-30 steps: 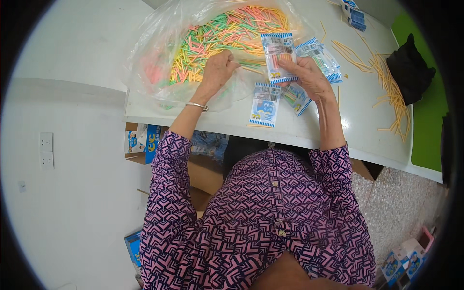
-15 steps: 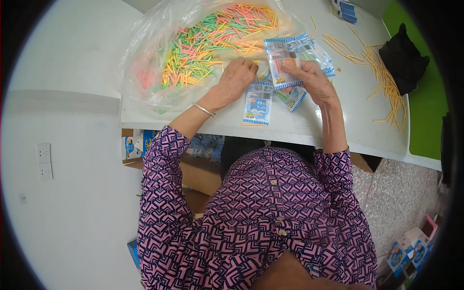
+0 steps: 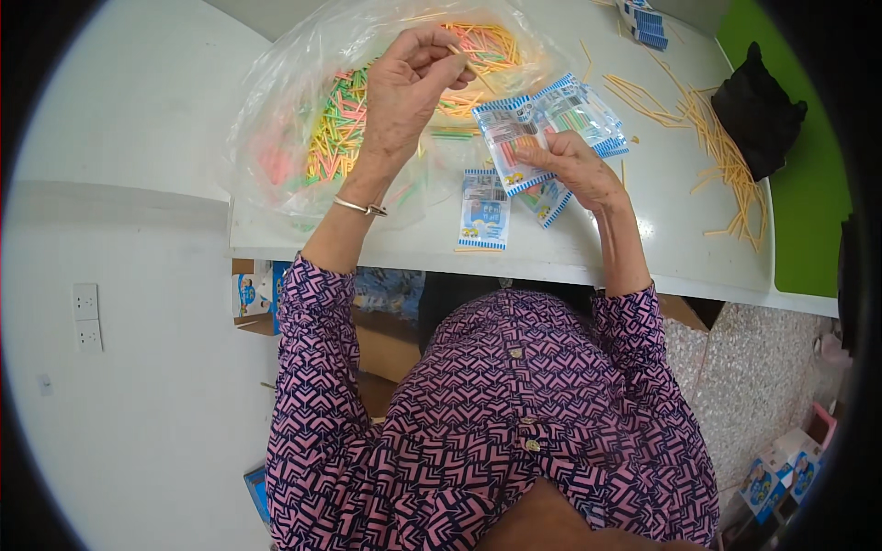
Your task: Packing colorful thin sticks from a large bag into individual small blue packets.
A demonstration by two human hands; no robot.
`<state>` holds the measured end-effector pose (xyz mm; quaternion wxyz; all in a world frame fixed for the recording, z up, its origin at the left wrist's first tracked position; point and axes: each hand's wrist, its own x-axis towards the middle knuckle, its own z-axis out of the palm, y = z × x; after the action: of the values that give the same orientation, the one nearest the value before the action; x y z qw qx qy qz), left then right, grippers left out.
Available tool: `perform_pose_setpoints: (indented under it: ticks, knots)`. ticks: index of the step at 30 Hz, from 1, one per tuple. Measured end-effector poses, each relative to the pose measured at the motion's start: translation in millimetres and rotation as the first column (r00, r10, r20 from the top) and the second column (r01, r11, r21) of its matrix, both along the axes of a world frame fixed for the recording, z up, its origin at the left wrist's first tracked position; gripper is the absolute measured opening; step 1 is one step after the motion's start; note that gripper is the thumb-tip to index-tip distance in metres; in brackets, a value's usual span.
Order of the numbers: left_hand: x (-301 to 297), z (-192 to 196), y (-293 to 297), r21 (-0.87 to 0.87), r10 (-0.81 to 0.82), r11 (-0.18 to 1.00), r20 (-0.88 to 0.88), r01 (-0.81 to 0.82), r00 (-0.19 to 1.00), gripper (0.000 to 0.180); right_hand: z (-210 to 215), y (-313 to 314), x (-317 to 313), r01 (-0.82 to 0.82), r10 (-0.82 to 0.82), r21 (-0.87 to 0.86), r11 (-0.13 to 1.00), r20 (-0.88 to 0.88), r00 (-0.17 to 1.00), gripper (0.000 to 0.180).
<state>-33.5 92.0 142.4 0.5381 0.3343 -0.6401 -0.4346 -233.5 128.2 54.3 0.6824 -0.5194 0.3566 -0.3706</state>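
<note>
Left hand (image 3: pixel 411 84) pinches 1 thin yellow stick (image 3: pixel 478 73) above clear plastic bag of coloured sticks (image 3: pixel 303 138); right hand (image 3: pixel 571 165) clamps blue-striped clear packet (image 3: pixel 516 138).

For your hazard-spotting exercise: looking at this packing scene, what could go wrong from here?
1. The thin stick pinched in the left hand could slip and drop.
2. The blue-edged packet lies near the table edge and might get knocked off.
3. The right hand holds a packet loosely; it may shift.
</note>
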Motion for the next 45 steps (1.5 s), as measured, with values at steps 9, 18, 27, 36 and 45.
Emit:
perform_pose_setpoints:
  ticks: [9,18,27,36,45]
  knots:
    - [-2.2,-27.9,11.8,-0.157,-0.081,0.971,0.486,0.178,0.87,0.021,-1.2,6.1,-7.9,-0.065,0.064,-0.017,0.998,-0.047,0.997,0.035]
    - [30.2,-98.6,38.4,-0.202,0.088,0.958,0.883,0.205,0.46,0.03,-17.4,38.0,-34.6,-0.04,-0.31,-0.519,0.854,-0.569,0.761,0.03]
    - [63.7,-88.7,20.4,-0.044,-0.007,0.997,0.739,0.059,0.674,0.02,-2.5,55.7,-5.6,-0.131,-0.663,-0.735,0.666,-0.663,0.347,0.042]
    - [44.5,-34.4,36.5,0.149,-0.084,0.988,0.338,0.035,0.937,0.013,4.2,25.8,43.5,0.204,-0.301,-0.379,0.903,-0.217,0.929,0.022]
    - [35.3,-41.8,43.3,-0.028,0.008,1.0,0.632,0.012,0.775,0.015,6.3,23.8,40.6,0.207,-0.326,-0.447,0.87,-0.206,0.923,0.018]
